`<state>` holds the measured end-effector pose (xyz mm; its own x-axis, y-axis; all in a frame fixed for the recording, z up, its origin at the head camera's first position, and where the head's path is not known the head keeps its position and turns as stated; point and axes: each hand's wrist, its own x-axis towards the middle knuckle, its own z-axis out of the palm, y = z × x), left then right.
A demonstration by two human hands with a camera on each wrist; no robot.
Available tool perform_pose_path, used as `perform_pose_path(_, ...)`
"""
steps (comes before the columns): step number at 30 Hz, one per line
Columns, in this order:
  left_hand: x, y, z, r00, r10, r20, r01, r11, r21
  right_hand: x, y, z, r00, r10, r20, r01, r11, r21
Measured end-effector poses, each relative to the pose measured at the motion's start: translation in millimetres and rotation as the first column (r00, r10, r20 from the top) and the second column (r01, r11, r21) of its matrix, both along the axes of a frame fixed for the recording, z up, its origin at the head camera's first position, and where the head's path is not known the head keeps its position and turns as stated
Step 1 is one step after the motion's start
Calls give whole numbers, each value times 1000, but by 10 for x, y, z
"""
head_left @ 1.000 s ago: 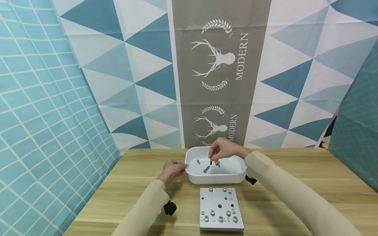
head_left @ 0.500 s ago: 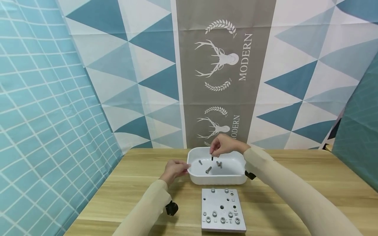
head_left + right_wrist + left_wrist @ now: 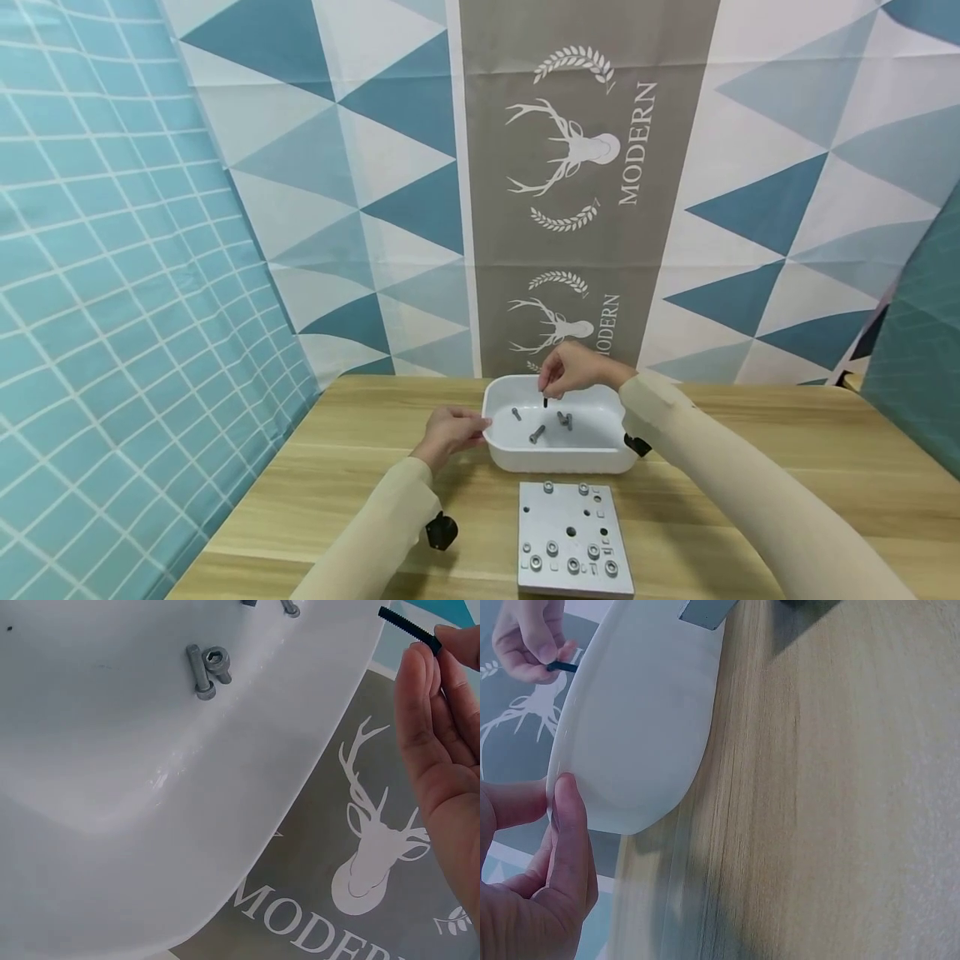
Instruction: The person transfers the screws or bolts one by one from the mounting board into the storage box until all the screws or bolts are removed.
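A white plastic tray [image 3: 562, 461] stands on the wooden table. My left hand [image 3: 450, 434] pinches its left rim between thumb and fingers, plain in the left wrist view. Above the tray's inside, my right hand [image 3: 572, 369] pinches a black screw [image 3: 407, 629] by one end, its threaded length sticking out from the fingertips. Several silver socket-head screws lie on the tray floor, among them a longer screw [image 3: 537, 433], a small screw [image 3: 516, 412] and a pair lying together, of which one screw [image 3: 199, 671] shows in the right wrist view.
In front of the tray lies a silver metal plate [image 3: 570, 521] with holes and several socket-head screws set in it. A patterned cloth [image 3: 555, 208] hangs behind the table [image 3: 360, 417]; a blue checked cloth [image 3: 135, 292] hangs at the left.
My right hand has risen slightly with the black screw, away from the tray floor. The left hand keeps its hold on the rim. The head view has shifted a little.
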<state>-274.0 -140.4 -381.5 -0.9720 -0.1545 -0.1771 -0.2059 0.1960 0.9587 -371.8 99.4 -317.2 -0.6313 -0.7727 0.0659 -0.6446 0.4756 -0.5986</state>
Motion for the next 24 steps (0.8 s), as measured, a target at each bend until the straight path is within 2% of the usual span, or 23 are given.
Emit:
perform_pose_path(13,-17,-7,-42,1000,-9,-5,9,1000,16,-113,4,-123,999,-41,5,41,999,12)
perform_pose_path(21,-19,-11,-39,1000,0,4,0,1000,7,-127,25,-125,1000,22,-9,-22,1000,-8)
perform_pose_path(24,-26,-13,-41,1000,3,7,-3,1000,0,-128,35,-121,997,64,-48,-65,998,-8)
